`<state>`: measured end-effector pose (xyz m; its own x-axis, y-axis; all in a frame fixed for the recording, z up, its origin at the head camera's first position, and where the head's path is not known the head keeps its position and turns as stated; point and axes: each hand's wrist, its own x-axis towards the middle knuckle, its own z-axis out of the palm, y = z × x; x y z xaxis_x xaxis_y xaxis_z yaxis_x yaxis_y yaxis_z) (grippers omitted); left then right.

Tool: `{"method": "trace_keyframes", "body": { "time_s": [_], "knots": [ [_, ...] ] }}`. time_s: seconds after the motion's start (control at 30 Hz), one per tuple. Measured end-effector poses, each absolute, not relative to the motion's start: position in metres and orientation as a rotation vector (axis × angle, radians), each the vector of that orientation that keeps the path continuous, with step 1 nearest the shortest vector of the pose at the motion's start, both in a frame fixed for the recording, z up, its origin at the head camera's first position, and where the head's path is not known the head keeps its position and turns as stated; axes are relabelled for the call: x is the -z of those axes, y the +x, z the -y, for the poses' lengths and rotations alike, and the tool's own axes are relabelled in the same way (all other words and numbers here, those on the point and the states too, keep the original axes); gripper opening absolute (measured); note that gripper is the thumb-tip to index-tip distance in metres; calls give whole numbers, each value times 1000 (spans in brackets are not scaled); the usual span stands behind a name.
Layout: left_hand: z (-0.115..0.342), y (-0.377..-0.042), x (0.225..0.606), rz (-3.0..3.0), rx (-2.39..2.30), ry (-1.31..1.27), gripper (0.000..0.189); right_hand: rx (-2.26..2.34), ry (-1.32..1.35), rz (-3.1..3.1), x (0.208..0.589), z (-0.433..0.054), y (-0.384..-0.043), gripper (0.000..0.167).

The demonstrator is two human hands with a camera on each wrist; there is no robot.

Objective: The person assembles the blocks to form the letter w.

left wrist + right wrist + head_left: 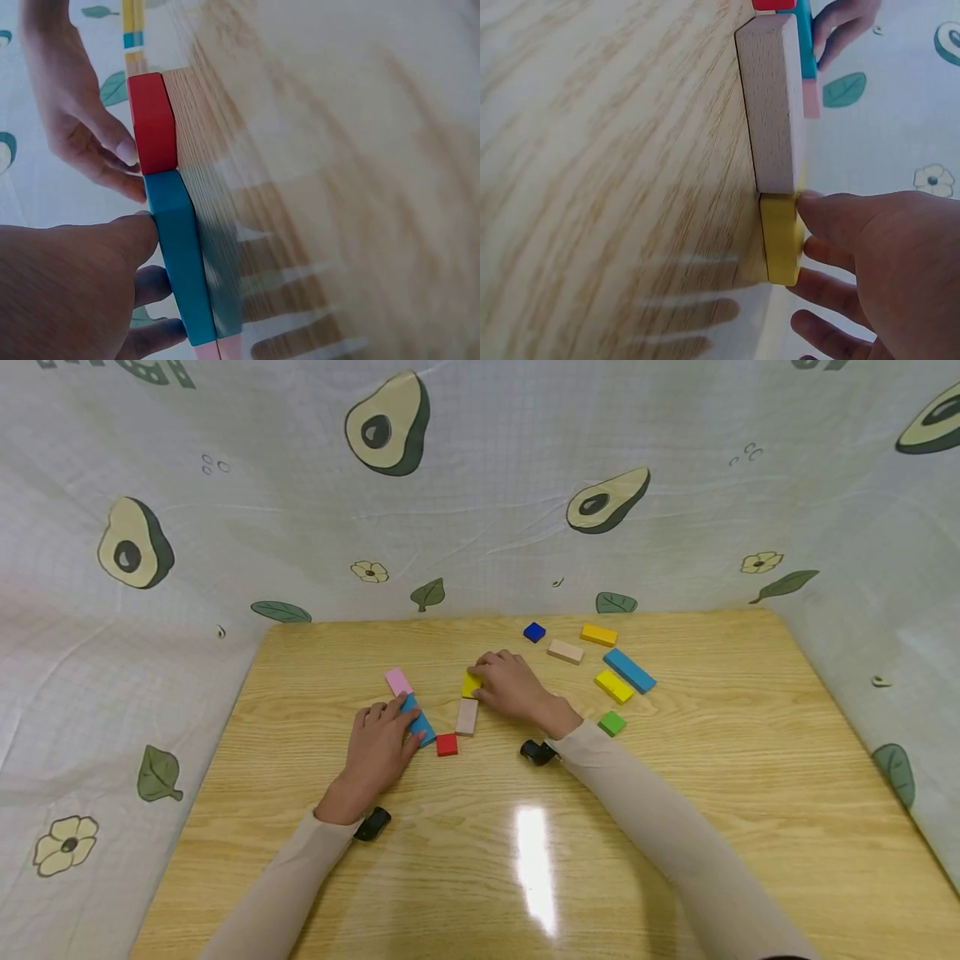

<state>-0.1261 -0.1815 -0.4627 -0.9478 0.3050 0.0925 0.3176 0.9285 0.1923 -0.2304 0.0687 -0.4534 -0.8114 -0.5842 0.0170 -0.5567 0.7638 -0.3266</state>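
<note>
My left hand (375, 747) holds a long blue block (422, 722), its thumb near one end and a fingertip near the other. Beyond that block's far end lies a pink block (398, 681); at its near end sits a red square block (447, 744). My right hand (513, 687) pinches a yellow block (781, 240) between thumb and fingers, flat on the table. That yellow block meets the end of a pale wooden block (771, 105), whose other end comes near the red one. Together the blocks make a V-like shape.
On the wooden table (315, 693), right of my right hand, lie loose blocks: dark blue (535, 632), pale (566, 651), orange-yellow (599, 635), long blue (629, 671), yellow (614, 687) and green (612, 723). An avocado-print cloth (495, 552) hangs behind and beside the table.
</note>
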Motion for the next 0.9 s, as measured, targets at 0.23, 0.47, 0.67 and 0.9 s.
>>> {"method": "trace_keyframes", "body": {
  "time_s": [0.23,0.47,0.67,0.9],
  "knots": [
    [181,-126,462,3004,312,-502,49,483,-927,-2856,452,-69,-229,44],
    [182,-126,463,2994,283,-522,48,498,-923,-2853,453,-71,-226,45],
    [180,-129,464,2945,255,-578,47,552,-893,-2883,452,-81,-228,46],
    [158,-137,452,2924,349,-674,46,581,-727,-2981,448,-104,-239,48]
  ]
}}
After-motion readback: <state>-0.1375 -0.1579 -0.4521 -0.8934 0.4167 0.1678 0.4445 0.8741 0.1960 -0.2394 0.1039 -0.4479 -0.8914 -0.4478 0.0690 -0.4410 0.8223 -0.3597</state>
